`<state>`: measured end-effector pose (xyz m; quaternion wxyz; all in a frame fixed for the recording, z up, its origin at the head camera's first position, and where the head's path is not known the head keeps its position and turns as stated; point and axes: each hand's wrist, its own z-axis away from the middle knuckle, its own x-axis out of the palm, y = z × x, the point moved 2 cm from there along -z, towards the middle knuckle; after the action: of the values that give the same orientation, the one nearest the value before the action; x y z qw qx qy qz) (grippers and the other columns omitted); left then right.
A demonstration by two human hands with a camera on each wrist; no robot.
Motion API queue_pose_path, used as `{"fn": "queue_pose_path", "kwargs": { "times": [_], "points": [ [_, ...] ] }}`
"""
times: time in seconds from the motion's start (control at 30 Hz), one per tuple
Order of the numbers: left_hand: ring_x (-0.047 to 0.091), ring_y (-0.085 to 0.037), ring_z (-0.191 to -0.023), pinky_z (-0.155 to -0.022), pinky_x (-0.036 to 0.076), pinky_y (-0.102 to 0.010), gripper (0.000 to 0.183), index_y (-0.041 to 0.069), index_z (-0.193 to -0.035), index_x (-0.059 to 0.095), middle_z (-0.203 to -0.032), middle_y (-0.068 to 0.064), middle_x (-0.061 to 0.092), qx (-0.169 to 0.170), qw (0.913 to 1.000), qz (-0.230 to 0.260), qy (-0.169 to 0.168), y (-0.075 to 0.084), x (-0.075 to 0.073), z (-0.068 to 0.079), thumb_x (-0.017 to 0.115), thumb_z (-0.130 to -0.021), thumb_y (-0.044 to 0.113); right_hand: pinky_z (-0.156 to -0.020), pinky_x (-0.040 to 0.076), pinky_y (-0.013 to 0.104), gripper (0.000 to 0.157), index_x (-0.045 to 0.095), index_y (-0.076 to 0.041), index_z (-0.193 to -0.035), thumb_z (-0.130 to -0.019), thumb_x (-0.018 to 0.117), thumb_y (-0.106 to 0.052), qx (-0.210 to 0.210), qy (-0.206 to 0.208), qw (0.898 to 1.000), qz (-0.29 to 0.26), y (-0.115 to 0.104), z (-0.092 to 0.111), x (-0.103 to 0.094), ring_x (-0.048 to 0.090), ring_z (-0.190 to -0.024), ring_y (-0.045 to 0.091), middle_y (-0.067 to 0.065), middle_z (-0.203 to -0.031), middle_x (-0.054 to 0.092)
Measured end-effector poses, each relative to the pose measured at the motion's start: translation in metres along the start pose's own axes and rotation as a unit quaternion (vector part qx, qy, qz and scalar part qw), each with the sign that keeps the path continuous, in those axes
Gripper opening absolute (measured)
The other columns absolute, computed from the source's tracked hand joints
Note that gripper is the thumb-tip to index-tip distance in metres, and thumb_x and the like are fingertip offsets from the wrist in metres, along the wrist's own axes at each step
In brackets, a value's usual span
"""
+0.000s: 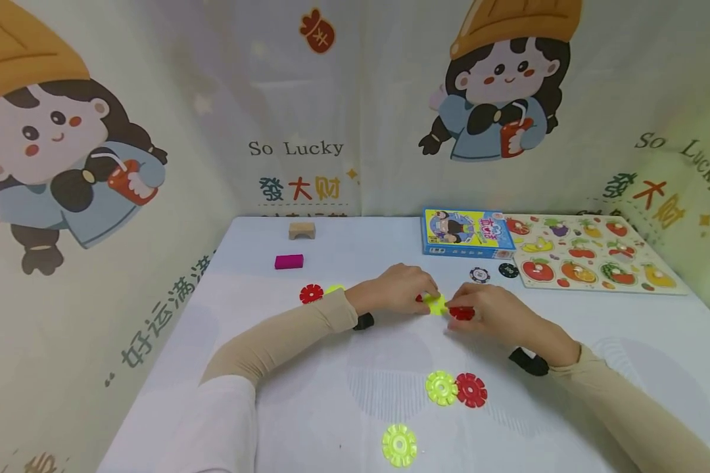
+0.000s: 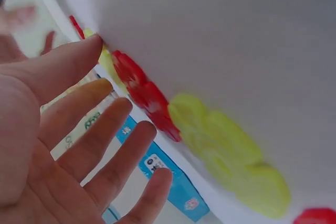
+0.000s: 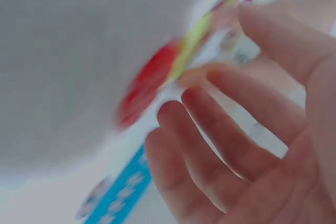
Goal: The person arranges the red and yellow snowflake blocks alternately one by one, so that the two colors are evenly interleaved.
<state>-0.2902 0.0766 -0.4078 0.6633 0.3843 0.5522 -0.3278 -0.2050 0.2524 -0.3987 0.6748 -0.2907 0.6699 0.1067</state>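
Note:
My left hand point(image 1: 399, 289) pinches a yellow notched plastic disc point(image 1: 436, 304) by its edge between thumb and index finger. In the left wrist view that yellow disc point(image 2: 107, 61) joins a red disc point(image 2: 142, 93), followed by another yellow disc point(image 2: 226, 150). At the other side of the pinched disc sits a red disc point(image 1: 461, 313). Around it my right hand point(image 1: 497, 315) hovers with loosely bent fingers; in the right wrist view its fingertips are apart from the blurred red disc point(image 3: 149, 82). The left forearm and hand cover the middle of the row.
A joined yellow disc point(image 1: 441, 388) and red disc point(image 1: 471, 390) lie nearer, with a lone yellow disc point(image 1: 399, 445). Behind are a blue-yellow box point(image 1: 467, 233), fruit puzzle board point(image 1: 591, 253), white chip point(image 1: 480, 275), black chip point(image 1: 508, 270), magenta block point(image 1: 288, 262) and wooden arch block point(image 1: 302, 230).

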Motion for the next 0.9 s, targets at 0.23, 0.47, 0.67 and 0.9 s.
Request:
{"fn": "queue_pose_path", "kwargs": {
  "times": [0.23,0.47,0.67,0.9],
  "points": [
    [0.050,-0.012,-0.122,-0.097,0.043,-0.035,0.046,0.032,-0.127,0.060,-0.132,0.010,0.057,0.006,1.0000,-0.007,-0.003,0.013,0.004,-0.013,0.062,-0.086,0.051,-0.081,0.052,0.026,0.048,0.066,-0.038,-0.114,-0.071,0.073,-0.058,-0.079,-0.154,0.984,-0.032,-0.065,0.030,0.011,0.053,-0.095,0.003,-0.014,-0.106,0.059],
    [0.050,-0.009,-0.119,-0.092,0.043,-0.030,0.048,0.033,-0.132,0.055,-0.131,0.012,0.058,0.012,0.9997,-0.019,-0.008,0.027,0.005,-0.023,0.060,-0.087,0.051,-0.086,0.052,0.027,0.045,0.068,-0.035,-0.110,-0.069,0.078,-0.049,-0.071,-0.165,0.983,-0.046,-0.074,0.034,0.021,0.051,-0.093,0.002,-0.015,-0.102,0.057],
    [0.052,-0.009,-0.116,-0.090,0.043,-0.029,0.043,0.034,-0.129,0.058,-0.129,0.012,0.060,0.012,0.9996,-0.024,-0.007,0.029,0.004,-0.023,0.060,-0.089,0.047,-0.086,0.052,0.025,0.047,0.067,-0.032,-0.109,-0.068,0.078,-0.051,-0.070,-0.170,0.980,-0.071,-0.073,0.032,0.021,0.052,-0.091,0.000,-0.016,-0.100,0.058],
    [0.053,-0.007,-0.115,-0.089,0.043,-0.027,0.041,0.033,-0.128,0.059,-0.128,0.013,0.060,0.011,0.9997,-0.017,-0.010,0.029,0.006,-0.027,0.060,-0.089,0.045,-0.080,0.052,0.022,0.043,0.068,-0.034,-0.104,-0.067,0.080,-0.051,-0.046,-0.162,0.982,-0.079,-0.062,0.031,0.015,0.052,-0.089,0.000,-0.018,-0.097,0.057]
  ]
}}
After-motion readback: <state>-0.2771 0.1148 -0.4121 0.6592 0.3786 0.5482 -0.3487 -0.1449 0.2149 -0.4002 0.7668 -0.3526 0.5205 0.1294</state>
